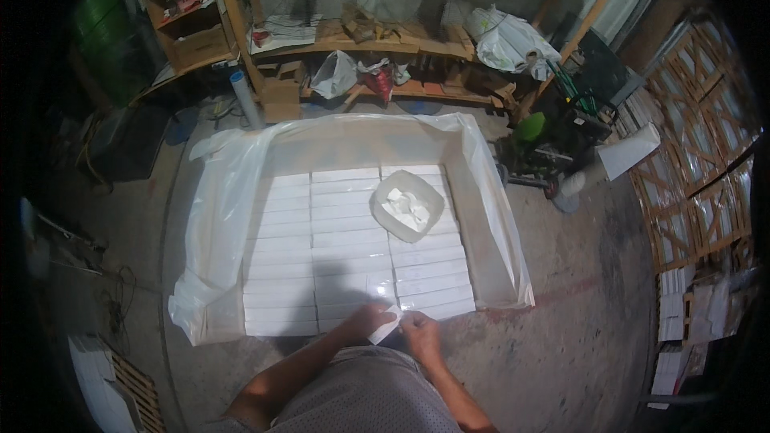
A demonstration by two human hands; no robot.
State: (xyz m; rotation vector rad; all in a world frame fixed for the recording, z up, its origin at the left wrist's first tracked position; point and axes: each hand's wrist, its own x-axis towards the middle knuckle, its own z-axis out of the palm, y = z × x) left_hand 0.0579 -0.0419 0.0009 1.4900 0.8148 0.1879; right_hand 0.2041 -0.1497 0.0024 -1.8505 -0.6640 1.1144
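Both hands, left hand [365, 321] and right hand [419, 329], pinch a small white paper slip [387, 325] between them, seemingly by its ends. Just beyond the grip lie rows of flat white boxes [345, 248] in the plastic-lined carton [241, 168]. Keep the slip taut and level.

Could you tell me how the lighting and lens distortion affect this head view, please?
Head view: the plastic-lined box of white packs is brightly lit, nearly washed out; the shelves behind are dim; corners fall to black; the fisheye bends edges near the rim; both hands on a small white piece look soft.
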